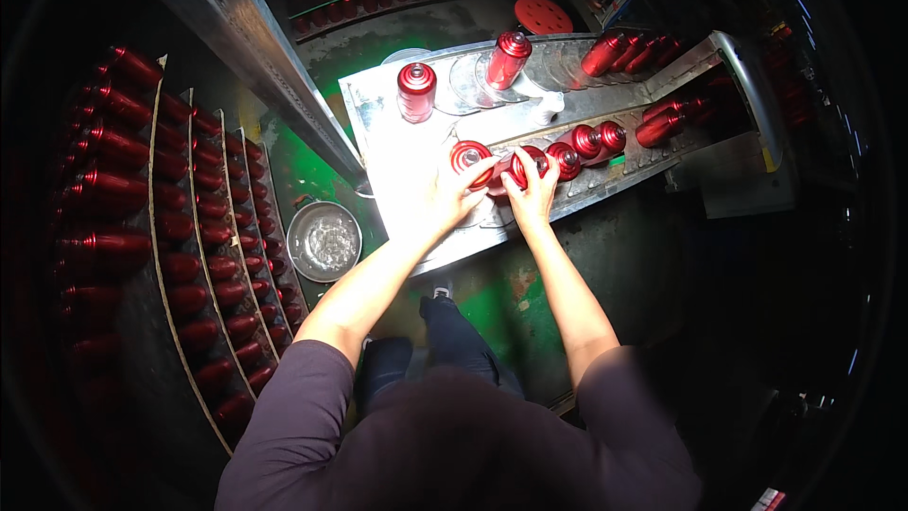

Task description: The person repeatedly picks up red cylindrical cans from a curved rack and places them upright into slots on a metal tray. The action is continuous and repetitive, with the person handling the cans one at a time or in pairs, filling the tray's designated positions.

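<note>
My left hand is closed on the side of a shiny red metal bottle, which stands upright on the brightly lit metal conveyor table. Just to its right, the fingers of my right hand wrap around the top of a second red bottle. Beyond that hand, several more red bottles line the near conveyor lane. Two others stand apart on the far side: one red bottle at the left and another red bottle near the middle. Glare hides part of my left palm.
Racks packed with red bottles fill the left. A metal post slants down beside the table. On the floor sits a round metal basin. A small white object lies between the lanes; a red round stool seat is behind.
</note>
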A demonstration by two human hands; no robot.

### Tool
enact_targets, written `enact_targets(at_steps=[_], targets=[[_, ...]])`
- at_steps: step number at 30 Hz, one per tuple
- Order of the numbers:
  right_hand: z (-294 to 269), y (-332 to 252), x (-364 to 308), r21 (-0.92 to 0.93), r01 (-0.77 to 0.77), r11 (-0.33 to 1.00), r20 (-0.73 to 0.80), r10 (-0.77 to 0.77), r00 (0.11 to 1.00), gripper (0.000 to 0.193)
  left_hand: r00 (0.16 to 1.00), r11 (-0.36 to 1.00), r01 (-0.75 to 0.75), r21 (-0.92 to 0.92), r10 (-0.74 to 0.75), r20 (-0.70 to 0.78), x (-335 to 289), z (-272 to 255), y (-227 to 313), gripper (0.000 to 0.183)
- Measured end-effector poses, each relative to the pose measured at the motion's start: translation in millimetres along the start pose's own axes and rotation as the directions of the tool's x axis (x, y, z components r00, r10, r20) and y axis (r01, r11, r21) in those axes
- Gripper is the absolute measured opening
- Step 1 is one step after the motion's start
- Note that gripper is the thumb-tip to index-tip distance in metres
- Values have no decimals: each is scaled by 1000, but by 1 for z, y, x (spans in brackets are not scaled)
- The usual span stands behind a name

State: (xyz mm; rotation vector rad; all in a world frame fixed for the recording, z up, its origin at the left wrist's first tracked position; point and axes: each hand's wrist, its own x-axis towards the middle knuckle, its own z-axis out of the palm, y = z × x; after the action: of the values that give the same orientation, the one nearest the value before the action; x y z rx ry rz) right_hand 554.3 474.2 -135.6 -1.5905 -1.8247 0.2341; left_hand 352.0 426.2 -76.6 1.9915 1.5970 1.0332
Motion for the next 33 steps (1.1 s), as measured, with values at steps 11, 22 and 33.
enact_targets(at_steps=[11, 22, 33], targets=[[-19, 8, 22, -80, -18, 997, 233, 36, 972, 78, 995, 994, 95, -60, -93, 45, -30, 85, -10, 74], [-112, -253, -50, 598, 297, 744, 57, -409, 911, 38, 971, 894, 237, -381, -226, 72, -197, -216, 72, 54], [-26, -649, -263, 907, 409, 104, 25, -981, 193, 76, 281, 719, 669, -189, -480, -831, -574, -545, 30, 53]])
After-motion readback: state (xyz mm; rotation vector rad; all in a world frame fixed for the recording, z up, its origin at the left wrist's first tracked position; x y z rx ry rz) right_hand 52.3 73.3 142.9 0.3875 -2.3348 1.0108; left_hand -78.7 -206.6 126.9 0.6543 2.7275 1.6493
